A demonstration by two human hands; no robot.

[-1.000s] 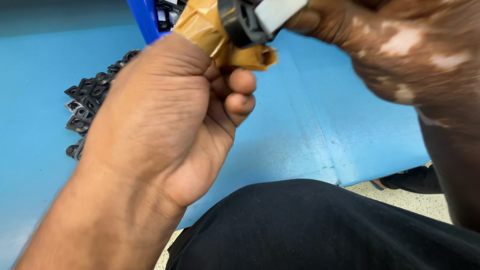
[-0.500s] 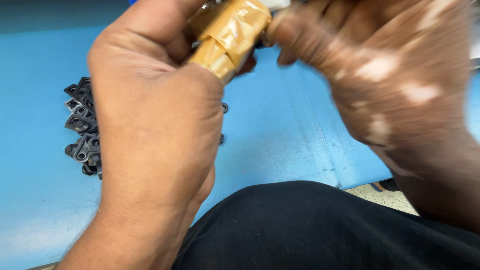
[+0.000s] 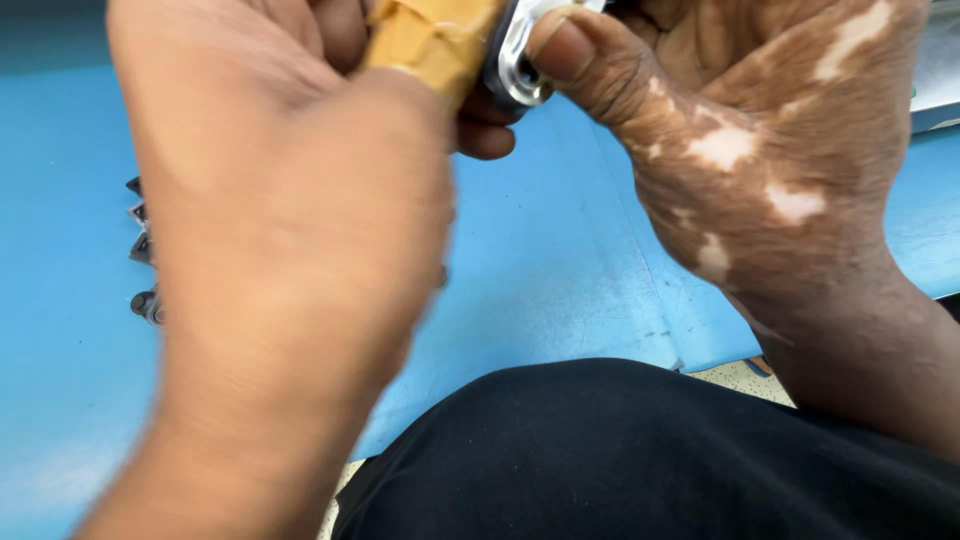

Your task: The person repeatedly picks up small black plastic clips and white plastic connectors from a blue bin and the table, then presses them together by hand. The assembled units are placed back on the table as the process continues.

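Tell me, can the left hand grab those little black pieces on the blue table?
Probably not right away: the left hand is closed around the tape-wrapped handle, so it's busy. The black pieces lie just beside it, nothing between.

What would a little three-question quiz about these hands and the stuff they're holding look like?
1. True or false: the left hand grips a tool handle wrapped in tan tape.
2. What does the right hand press with its thumb? A) a shiny metal ring B) a red ball C) a paper cup
3. What colour is the table under the hands?

Key: 1 true; 2 A; 3 blue.
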